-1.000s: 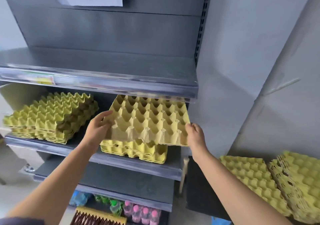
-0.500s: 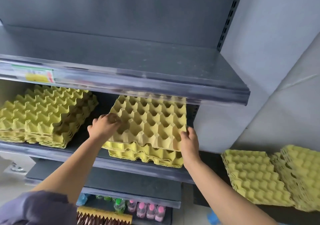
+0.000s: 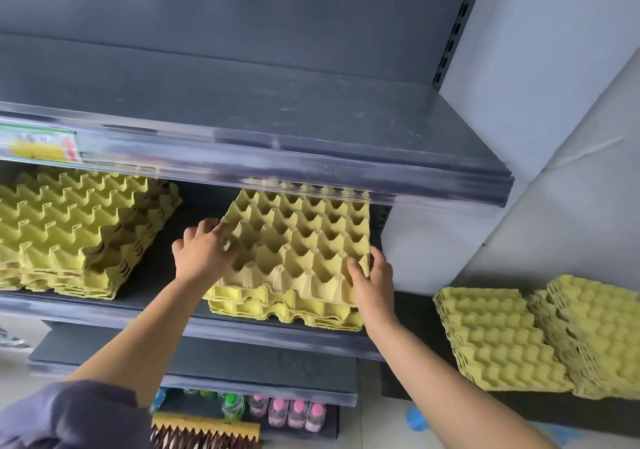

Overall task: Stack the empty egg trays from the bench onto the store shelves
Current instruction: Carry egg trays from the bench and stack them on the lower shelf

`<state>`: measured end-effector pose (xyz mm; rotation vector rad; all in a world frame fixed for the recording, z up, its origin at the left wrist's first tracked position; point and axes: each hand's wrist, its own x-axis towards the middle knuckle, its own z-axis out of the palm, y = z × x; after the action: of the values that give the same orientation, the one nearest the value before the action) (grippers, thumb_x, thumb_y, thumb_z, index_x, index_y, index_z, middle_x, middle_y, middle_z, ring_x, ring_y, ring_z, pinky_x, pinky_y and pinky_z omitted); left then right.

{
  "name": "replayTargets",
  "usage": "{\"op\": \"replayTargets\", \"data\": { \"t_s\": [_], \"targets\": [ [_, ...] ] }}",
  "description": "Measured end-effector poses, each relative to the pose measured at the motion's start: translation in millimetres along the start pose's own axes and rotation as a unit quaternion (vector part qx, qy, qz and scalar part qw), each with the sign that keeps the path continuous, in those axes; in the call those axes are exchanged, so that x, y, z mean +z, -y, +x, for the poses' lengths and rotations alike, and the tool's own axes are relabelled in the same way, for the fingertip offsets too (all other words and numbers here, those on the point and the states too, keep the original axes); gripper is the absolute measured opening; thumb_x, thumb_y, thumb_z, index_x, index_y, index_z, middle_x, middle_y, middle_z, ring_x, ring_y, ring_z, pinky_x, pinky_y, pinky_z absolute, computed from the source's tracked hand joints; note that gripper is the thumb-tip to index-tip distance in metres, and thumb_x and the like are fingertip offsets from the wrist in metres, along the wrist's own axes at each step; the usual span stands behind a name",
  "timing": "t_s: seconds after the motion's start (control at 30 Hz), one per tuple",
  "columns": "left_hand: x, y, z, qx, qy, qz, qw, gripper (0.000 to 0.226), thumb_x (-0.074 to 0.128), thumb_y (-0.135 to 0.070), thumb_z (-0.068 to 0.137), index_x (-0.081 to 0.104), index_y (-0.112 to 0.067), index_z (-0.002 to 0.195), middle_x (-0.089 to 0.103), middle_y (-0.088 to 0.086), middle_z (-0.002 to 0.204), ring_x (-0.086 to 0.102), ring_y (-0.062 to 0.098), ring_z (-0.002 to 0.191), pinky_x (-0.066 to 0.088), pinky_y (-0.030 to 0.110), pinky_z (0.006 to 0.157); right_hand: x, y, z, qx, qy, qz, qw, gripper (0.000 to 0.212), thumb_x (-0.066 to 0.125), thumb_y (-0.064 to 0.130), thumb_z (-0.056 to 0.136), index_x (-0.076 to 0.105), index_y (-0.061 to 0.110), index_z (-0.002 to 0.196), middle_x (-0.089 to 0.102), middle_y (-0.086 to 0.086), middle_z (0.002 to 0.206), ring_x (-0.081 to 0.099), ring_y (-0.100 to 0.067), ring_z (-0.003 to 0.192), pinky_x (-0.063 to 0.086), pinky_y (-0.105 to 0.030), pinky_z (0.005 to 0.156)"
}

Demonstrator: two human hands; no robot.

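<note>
1. Top tray [image 3: 298,251]: lies on the small stack [image 3: 277,313], right side of the middle shelf [image 3: 242,332].
2. Left hand [image 3: 204,251]: fingers curled over the tray's left edge, holding it.
3. Right hand [image 3: 375,286]: grips the front-right corner, thumb on top.
4. Second stack [image 3: 79,227]: same shelf, left, well apart.
5. Bench [image 3: 412,310]: two tray piles [image 3: 495,337] side by side, right of the shelves.

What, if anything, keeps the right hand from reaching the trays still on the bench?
Likely nothing, so yes: the bench stacks lie just right of the right hand with open space between. It must first release the top tray.
</note>
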<state>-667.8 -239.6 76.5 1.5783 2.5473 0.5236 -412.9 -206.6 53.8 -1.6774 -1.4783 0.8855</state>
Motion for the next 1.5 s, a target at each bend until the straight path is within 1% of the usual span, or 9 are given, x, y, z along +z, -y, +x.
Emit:
{"op": "replayTargets", "data": {
  "t_s": [0.33,0.53,0.7,0.77,0.87,0.93,1.03,1.2,1.5],
  "targets": [
    [0.5,-62.9,-2.2,0.165,-0.053,0.023,0.985,0.029,0.051,-0.031,0.093,0.061,-0.026,0.119,0.057,0.000,0.130,0.049,0.027,0.120,0.033,0.039,0.096,-50.7,-3.5,11.9,-0.223,-0.068,-0.223,0.947,0.032,0.055,0.028,0.092,0.060,0.013,0.120,0.055,-0.011,0.123,0.055,-0.031,0.106,0.048,-0.040,0.083],
    [7.0,-130.7,-24.3,0.275,-0.092,0.011,0.957,0.018,0.057,-0.021,0.090,0.068,-0.015,0.102,0.070,0.006,0.103,0.063,0.031,0.096,0.045,0.041,0.084,-125.0,-28.5,20.6,-0.289,-0.109,-0.323,0.894,0.039,0.040,0.033,0.085,0.067,0.013,0.103,0.064,-0.008,0.105,0.062,-0.032,0.086,0.053,-0.039,0.068],
    [32.0,-218.7,-61.7,0.343,-0.071,-0.027,0.936,0.021,0.053,-0.023,0.092,0.066,-0.016,0.107,0.068,0.003,0.107,0.062,0.029,0.101,0.046,0.040,0.086,-204.0,-75.7,29.2,-0.266,-0.132,-0.357,0.886,0.033,0.045,0.030,0.083,0.066,0.013,0.103,0.064,-0.006,0.102,0.063,-0.031,0.084,0.053,-0.038,0.064],
    [47.5,-257.8,-79.6,0.389,-0.066,-0.042,0.918,0.023,0.049,-0.025,0.090,0.067,-0.015,0.101,0.069,0.003,0.096,0.065,0.029,0.091,0.050,0.038,0.076,-240.7,-99.9,31.2,-0.251,-0.136,-0.366,0.886,0.029,0.051,0.026,0.083,0.066,0.012,0.103,0.065,-0.007,0.101,0.063,-0.031,0.082,0.053,-0.038,0.064],
    [67.6,-315.4,-109.1,0.438,-0.030,-0.053,0.897,0.046,0.031,-0.038,0.085,0.068,-0.016,0.098,0.070,0.001,0.087,0.067,0.027,0.076,0.054,0.037,0.070,-298.1,-137.9,33.5,-0.236,-0.122,-0.353,0.897,0.028,0.061,0.020,0.083,0.066,0.010,0.109,0.064,-0.010,0.105,0.063,-0.033,0.087,0.054,-0.042,0.071],
    [82.8,-353.4,-128.1,0.452,-0.020,-0.048,0.890,0.037,0.039,-0.035,0.087,0.068,-0.016,0.099,0.070,0.000,0.085,0.067,0.026,0.072,0.054,0.036,0.067,-338.8,-163.0,35.2,-0.221,-0.095,-0.351,0.905,0.030,0.063,0.017,0.086,0.063,0.011,0.116,0.062,-0.009,0.111,0.060,-0.032,0.096,0.052,-0.043,0.080],
    [105.1,-398.9,-151.2,0.465,-0.026,-0.043,0.884,0.020,0.054,-0.025,0.084,0.069,-0.017,0.093,0.067,-0.004,0.075,0.066,0.023,0.064,0.049,0.031,0.058,-388.4,-199.7,42.9,-0.211,-0.069,-0.357,0.907,0.030,0.062,0.016,0.088,0.063,0.012,0.117,0.061,-0.009,0.113,0.059,-0.032,0.098,0.050,-0.043,0.082],
    [141.0,-462.4,-180.7,0.500,-0.004,-0.017,0.866,0.036,0.036,-0.033,0.082,0.070,-0.020,0.083,0.064,-0.007,0.065,0.062,0.020,0.054,0.049,0.028,0.047,-448.2,-250.3,60.0,-0.178,-0.031,-0.374,0.910,0.027,0.055,0.019,0.093,0.062,0.015,0.119,0.061,-0.006,0.113,0.057,-0.028,0.102,0.048,-0.039,0.082],
    [203.0,-534.3,-161.1,0.550,0.018,0.012,0.835,0.036,0.035,-0.030,0.080,0.068,-0.021,0.072,0.060,-0.007,0.059,0.059,0.018,0.049,0.041,0.025,0.044,-486.4,-301.1,107.5,-0.133,0.016,-0.395,0.909,0.026,0.043,0.024,0.098,0.060,0.021,0.119,0.059,0.003,0.111,0.055,-0.019,0.102,0.048,-0.032,0.075]
  ]
}}
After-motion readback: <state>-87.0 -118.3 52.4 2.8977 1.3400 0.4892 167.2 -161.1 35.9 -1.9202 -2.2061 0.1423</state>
